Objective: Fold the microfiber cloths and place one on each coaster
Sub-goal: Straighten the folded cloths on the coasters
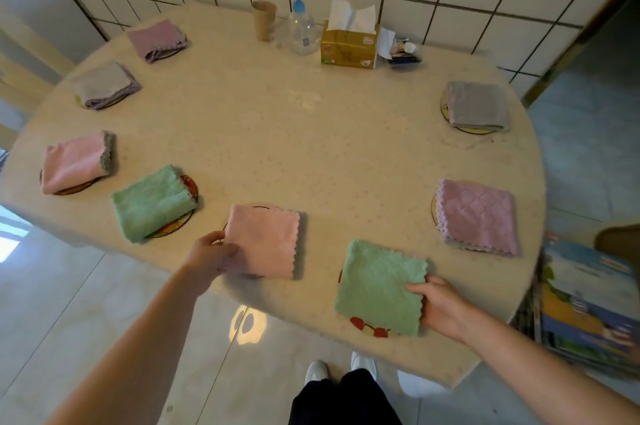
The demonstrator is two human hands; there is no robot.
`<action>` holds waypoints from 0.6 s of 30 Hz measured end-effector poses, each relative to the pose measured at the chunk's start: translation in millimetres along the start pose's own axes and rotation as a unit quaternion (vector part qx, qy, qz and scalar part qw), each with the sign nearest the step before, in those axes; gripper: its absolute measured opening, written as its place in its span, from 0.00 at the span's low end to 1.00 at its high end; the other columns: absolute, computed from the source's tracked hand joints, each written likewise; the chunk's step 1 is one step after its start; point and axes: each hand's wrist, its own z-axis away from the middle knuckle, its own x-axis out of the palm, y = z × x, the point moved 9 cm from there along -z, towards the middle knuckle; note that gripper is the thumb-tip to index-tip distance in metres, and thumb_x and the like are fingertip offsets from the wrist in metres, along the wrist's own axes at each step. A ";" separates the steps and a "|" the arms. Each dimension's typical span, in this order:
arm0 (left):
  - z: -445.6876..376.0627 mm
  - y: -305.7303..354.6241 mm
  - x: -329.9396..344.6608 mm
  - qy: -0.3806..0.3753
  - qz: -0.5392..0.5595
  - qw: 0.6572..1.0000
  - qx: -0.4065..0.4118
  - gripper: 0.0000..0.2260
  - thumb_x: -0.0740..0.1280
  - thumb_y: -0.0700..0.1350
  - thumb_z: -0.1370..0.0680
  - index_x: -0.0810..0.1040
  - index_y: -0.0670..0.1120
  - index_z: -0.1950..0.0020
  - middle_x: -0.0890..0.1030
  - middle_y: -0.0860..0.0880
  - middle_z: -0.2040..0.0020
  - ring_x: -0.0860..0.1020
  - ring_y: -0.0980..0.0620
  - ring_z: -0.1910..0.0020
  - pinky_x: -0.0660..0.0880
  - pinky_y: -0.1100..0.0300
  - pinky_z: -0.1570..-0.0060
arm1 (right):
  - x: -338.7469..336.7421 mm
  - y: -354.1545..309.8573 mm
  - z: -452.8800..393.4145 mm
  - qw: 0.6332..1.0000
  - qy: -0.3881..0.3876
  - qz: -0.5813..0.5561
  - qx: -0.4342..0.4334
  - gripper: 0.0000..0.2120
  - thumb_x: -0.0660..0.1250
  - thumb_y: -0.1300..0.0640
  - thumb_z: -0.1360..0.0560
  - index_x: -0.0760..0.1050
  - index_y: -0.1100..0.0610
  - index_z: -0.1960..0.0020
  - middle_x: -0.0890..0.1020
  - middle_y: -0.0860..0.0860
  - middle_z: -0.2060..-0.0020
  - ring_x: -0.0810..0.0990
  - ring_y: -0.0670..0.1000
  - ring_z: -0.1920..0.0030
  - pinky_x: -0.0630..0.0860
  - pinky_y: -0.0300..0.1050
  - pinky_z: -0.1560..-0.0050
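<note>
Several folded microfiber cloths lie on coasters around a round beige table (294, 133). At the near edge my left hand (211, 256) pinches the left side of a folded pink cloth (266, 241) that covers its coaster. My right hand (441, 305) holds the right edge of a folded green cloth (377, 286) lying on a coaster with red print (372, 330). Another green cloth (150, 203) rests on a coaster (189, 187) to the left. A pink cloth (74, 161), a grey one (104, 85) and a mauve one (156, 38) follow along the left rim.
On the right, a mauve cloth (478, 216) and a grey cloth (478, 106) each cover a coaster. At the back stand a paper cup (264, 19), a pump bottle (302, 26) and a tissue box (349, 43). Stacked boxes (585, 307) sit right of the table.
</note>
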 end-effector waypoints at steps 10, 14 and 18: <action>-24.8 15.5 -13.6 0.021 -0.070 0.997 0.039 0.10 0.67 0.35 0.24 0.76 0.43 0.44 0.78 0.39 0.48 0.76 0.41 0.50 0.78 0.46 0.50 | -9.6 13.4 -1.4 0.996 0.044 0.064 -0.040 0.11 0.60 0.66 0.22 0.74 0.60 0.41 0.82 0.59 0.48 0.81 0.58 0.49 0.78 0.52 0.54; -30.4 13.3 -18.6 0.048 -0.113 0.991 0.049 0.10 0.68 0.36 0.25 0.77 0.41 0.44 0.78 0.40 0.50 0.76 0.41 0.52 0.78 0.43 0.48 | -15.3 8.1 0.3 0.982 0.084 0.151 -0.074 0.09 0.62 0.64 0.22 0.74 0.53 0.46 0.82 0.53 0.51 0.81 0.55 0.52 0.80 0.55 0.55; -28.2 18.9 -22.7 0.106 -0.185 0.974 0.076 0.11 0.70 0.40 0.27 0.78 0.42 0.45 0.79 0.42 0.55 0.77 0.42 0.56 0.77 0.48 0.52 | -25.5 -8.0 -0.5 0.927 0.124 0.332 -0.122 0.10 0.70 0.57 0.28 0.72 0.53 0.49 0.82 0.52 0.52 0.81 0.53 0.52 0.80 0.58 0.51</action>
